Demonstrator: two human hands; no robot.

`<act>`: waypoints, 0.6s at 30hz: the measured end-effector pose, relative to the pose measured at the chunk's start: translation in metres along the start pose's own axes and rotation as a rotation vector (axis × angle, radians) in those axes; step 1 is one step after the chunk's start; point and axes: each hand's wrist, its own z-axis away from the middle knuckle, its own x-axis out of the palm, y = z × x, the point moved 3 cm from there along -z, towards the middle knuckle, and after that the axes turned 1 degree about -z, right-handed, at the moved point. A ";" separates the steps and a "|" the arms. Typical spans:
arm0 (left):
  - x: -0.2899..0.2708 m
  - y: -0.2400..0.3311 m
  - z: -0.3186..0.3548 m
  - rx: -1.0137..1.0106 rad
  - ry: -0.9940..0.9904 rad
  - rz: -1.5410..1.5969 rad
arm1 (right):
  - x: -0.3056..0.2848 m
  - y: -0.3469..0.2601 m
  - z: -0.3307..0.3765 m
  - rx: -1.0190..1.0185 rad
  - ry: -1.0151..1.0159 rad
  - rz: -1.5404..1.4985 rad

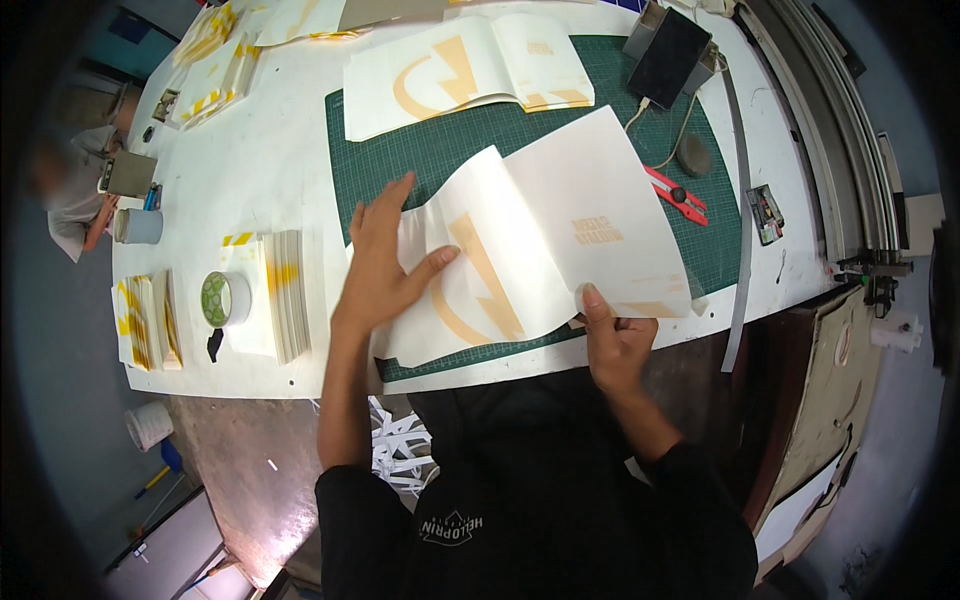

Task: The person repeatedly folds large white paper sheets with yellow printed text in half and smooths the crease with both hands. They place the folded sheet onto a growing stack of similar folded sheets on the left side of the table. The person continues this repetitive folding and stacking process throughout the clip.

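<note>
A person in a black top leans over a white surface point(250, 150), working a large white sheet point(540, 240) printed with a pale orange curved design, which lies partly folded across a green cutting mat point(420, 150) near the surface's front edge. The left hand point(385, 260) lies flat and spread on the sheet's left half, fingers wide and pressing down, while the right hand point(612, 335) pinches the sheet's lower right edge between thumb and fingers, lifting the folded flap. A second printed sheet point(460, 70) of the same kind rests further back on the mat. To the right lie red-handled cutters point(680, 195), a dark round object point(693, 155) on a cable and a black box point(668, 55). On the left stand stacks of white and yellow sheets point(280, 295), a roll of tape point(225, 298) and a white cup point(138, 226). Another person point(80, 180) sits at the far left end.
</note>
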 end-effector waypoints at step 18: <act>-0.054 -0.046 -0.041 -0.284 -0.150 0.809 | -0.011 -0.035 -0.093 -0.060 -0.076 -0.365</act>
